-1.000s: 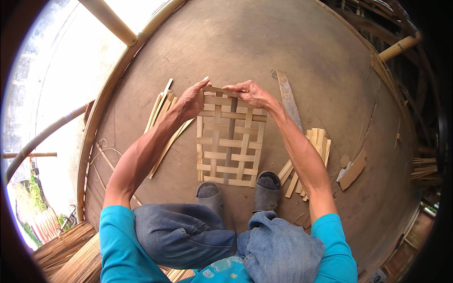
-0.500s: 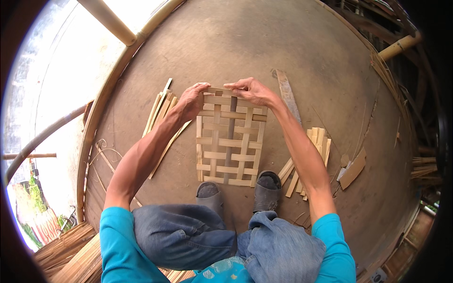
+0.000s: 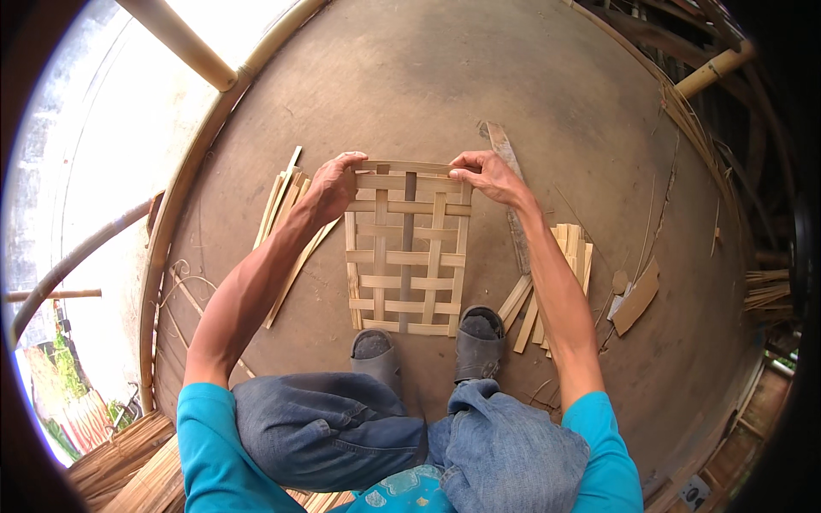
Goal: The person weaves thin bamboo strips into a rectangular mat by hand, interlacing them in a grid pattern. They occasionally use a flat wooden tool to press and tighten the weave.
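An open lattice of pale woven bamboo strips [image 3: 403,257] lies between my arms, its near edge at my sandals. One darker strip [image 3: 408,231] runs lengthwise through its middle. Across the far end is a thin bamboo strip [image 3: 410,166]. My left hand [image 3: 336,182] is closed on that strip's left end, at the lattice's far left corner. At the far right corner, my right hand [image 3: 493,176] pinches the strip's other end between thumb and fingers. Parts of the lattice's far corners are hidden by my fingers.
Loose bamboo strips [image 3: 283,201] lie left of the lattice, and another bundle [image 3: 571,244] lies beside my right forearm. A long flat blade-like piece [image 3: 506,154] rests beyond my right hand. A brown cardboard-like scrap [image 3: 637,297] is farther right. Sandals [image 3: 479,344] stand close to the near edge.
My right hand has slid rightward along the far strip to its corner, widening the gap between my hands. The lattice and left hand appear slightly farther left in view.
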Tool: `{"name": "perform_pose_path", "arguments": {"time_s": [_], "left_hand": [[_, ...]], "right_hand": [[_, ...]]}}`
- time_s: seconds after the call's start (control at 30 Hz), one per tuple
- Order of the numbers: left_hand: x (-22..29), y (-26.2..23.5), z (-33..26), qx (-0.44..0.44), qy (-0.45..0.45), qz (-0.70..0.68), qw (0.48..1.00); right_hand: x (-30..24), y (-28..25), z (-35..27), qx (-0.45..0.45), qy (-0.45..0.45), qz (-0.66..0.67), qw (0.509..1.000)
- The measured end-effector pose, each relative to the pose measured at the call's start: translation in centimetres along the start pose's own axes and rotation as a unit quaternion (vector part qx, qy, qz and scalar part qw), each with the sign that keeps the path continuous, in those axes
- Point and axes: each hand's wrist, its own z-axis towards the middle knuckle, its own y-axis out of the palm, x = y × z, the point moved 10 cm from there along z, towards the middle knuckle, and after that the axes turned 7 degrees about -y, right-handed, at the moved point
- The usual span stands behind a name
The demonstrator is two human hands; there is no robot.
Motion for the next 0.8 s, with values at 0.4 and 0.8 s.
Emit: {"name": "perform_pose_path", "arguments": {"time_s": [0.4,0.8], "left_hand": [[0.5,0.2,-0.4,-0.012,-0.022,0.078,0.997],[4.9,12.7,-0.8,-0.097,0.144,0.672,0.720]], "right_hand": [[-1.6,0.2,-0.1,-0.030,-0.001,0.044,0.999],[-4.7,0.0,-1.0,-0.020,-0.050,-0.057,0.997]]}}
